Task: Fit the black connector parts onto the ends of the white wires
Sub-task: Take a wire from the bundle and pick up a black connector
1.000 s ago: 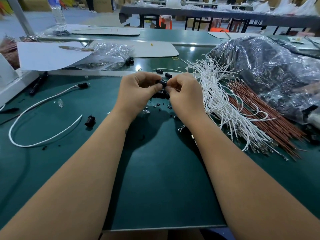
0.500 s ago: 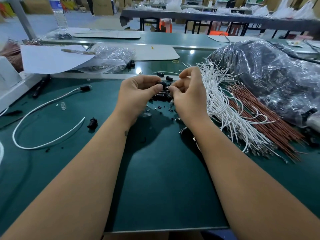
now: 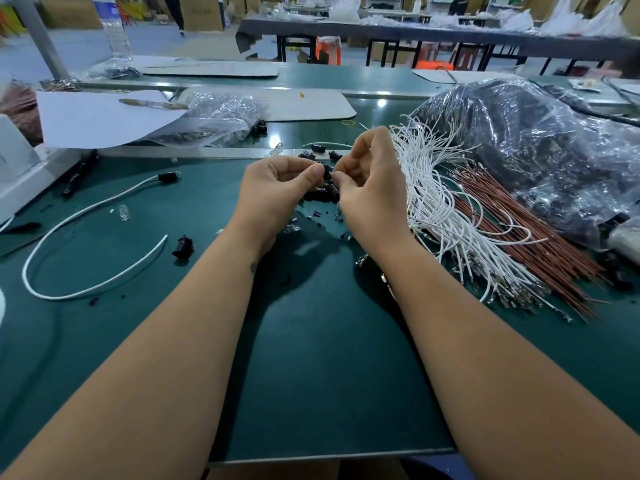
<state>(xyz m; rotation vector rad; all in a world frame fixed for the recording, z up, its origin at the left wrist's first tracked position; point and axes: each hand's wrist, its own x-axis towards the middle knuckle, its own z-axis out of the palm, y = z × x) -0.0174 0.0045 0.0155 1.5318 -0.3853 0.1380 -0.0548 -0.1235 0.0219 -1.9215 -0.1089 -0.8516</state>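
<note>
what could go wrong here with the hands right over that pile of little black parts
The left hand and right hand work a black connector part directly above the loose black parts; a slip could lose it among them. The right forearm lies near the white wire bundle and might drag wires.

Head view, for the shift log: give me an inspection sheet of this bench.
Surface: green mat, bare near the front edge.
Job's things: white wires fanned at right; black connector parts heaped under the hands; one finished wire looped at left.
Clutter: brown wires, plastic bags, white sheet, loose connector.
Grippers: left hand pinches a black part; right hand fingers curled at it, grip unclear.
Cables: nothing seen beyond the wires.
Surroundings: tables, cartons, water bottle.
</note>
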